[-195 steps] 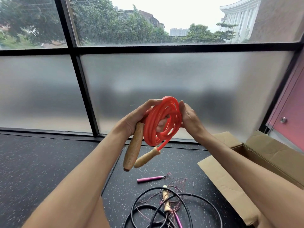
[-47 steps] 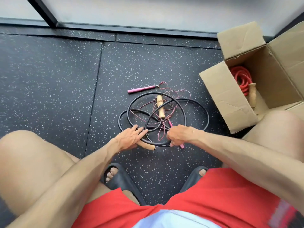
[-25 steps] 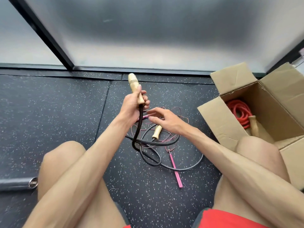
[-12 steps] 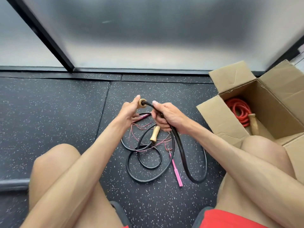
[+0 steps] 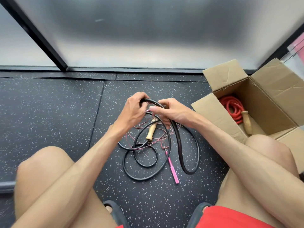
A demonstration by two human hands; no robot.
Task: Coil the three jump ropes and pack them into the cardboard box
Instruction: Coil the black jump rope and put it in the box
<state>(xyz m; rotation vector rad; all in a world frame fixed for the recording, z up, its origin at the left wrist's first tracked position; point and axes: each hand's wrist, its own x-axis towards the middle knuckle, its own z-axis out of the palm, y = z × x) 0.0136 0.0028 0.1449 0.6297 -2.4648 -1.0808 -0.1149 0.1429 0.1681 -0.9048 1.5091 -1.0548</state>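
At the far left there is only speckled dark floor [image 5: 49, 112] and the person's bare knee; nothing of the task lies there. Moving in, the left hand [image 5: 133, 112] is curled round the top of the black jump rope [image 5: 178, 140], fingers wrapped over the cord where it arches up off the ground; whether one of its handles sits inside that fist I cannot tell. Below and between the hands, the rest of the black rope sprawls on the floor in loose, uneven loops, and its wooden handle [image 5: 151, 131] lies among them; so this rope looks to be only at the first turn of coiling, not gathered. Tangled through those loops is the pink jump rope [image 5: 172, 168], a thin cord with one slim pink handle pointing toward the person; it lies loose and uncoiled, and no hand holds it. Just right of the left hand, the right hand [image 5: 171, 115] grips the same black cord, thumb over the top and fingers closed beneath, with a long strand dropping from it to a bend near the right knee. Further right stands the cardboard box [image 5: 212, 112], flaps open, close beside the right leg; inside it rests the red jump rope [image 5: 230, 107], coiled, one of its wooden handles against the inner wall. By my reading one rope of three is packed; the black one is in hand and must be wound and boxed; the pink one must first be freed from the black loops, then coiled and packed.
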